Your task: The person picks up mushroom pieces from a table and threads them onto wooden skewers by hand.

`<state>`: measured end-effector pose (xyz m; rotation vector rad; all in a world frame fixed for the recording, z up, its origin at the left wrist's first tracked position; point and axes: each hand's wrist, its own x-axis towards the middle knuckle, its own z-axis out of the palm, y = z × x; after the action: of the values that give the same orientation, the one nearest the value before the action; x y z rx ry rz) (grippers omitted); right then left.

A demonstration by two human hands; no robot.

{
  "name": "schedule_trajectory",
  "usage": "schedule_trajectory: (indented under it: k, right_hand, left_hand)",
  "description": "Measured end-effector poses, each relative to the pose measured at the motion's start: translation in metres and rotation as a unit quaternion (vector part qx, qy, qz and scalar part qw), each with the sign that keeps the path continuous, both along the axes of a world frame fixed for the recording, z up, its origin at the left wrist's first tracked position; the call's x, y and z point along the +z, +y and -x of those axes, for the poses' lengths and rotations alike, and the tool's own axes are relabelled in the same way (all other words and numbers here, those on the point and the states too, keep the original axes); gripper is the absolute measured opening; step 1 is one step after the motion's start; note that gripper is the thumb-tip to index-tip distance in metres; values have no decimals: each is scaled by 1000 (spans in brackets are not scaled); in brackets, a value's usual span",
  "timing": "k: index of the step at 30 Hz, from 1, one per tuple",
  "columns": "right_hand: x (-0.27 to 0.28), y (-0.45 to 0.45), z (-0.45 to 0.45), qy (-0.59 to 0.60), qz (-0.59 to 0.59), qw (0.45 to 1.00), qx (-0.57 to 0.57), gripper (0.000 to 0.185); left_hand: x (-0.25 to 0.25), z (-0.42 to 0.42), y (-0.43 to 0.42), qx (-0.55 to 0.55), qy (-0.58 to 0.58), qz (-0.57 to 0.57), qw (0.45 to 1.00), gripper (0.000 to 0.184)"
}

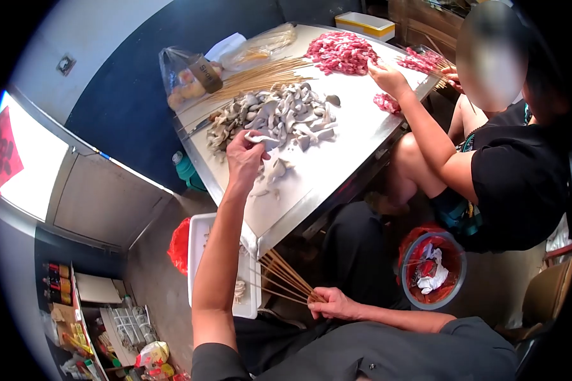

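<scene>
My left hand (243, 154) is raised over the near left part of the metal-edged table (311, 190), its fingers pinched on a piece of oyster mushroom (265, 140). Just beyond it spreads a heap of grey oyster mushrooms (279, 114), with a few loose bits nearer the table corner. Low in the view, close to my body, my right hand (332, 303) is closed around a fanned bundle of wooden skewers (289, 274). Their far ends point toward the table corner and a white tray (254, 298), which my left forearm partly covers.
Loose skewers (260, 76) and a plastic bag (187, 82) lie along the table's far left side. Behind the mushrooms is a pile of cut red meat (341, 52). A co-worker (483, 159) sits at the right, handling meat and skewers. A lined bucket (433, 267) stands on the floor.
</scene>
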<state>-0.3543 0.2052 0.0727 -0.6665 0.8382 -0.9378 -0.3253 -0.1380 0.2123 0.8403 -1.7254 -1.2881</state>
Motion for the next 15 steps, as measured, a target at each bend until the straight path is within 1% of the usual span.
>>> schedule_trajectory:
  k: [2, 4, 6, 8, 10, 12, 13, 15]
  right_hand:
    - [1, 1, 0, 20, 14, 1000, -13, 17]
    - [9, 3, 3, 2, 24, 999, -38, 15]
    - [14, 3, 4, 3, 29, 997, -68, 14]
    - [24, 1, 6, 13, 37, 994, -100, 13]
    - [34, -3, 6, 23, 49, 990, -130, 12]
    - [39, -8, 6, 20, 56, 988, -141, 11]
    - [41, -12, 4, 31, 66, 983, -166, 12]
    - [38, -17, 1, 34, 79, 975, -203, 12]
  left_hand:
    - [-5, -23, 8, -11, 9, -26, 1000, 19]
    - [-6, -43, 24, -17, 103, -89, 991, 21]
    - [-10, -63, 36, -17, 117, -102, 988, 21]
    - [-10, -79, 52, 0, 174, -183, 968, 19]
    - [-15, -91, 66, 7, 190, -195, 962, 19]
    - [-19, -99, 83, 20, 192, -199, 961, 17]
    - [-20, -101, 91, 24, 191, -209, 959, 14]
    - [-22, -105, 107, 10, 219, -232, 948, 12]
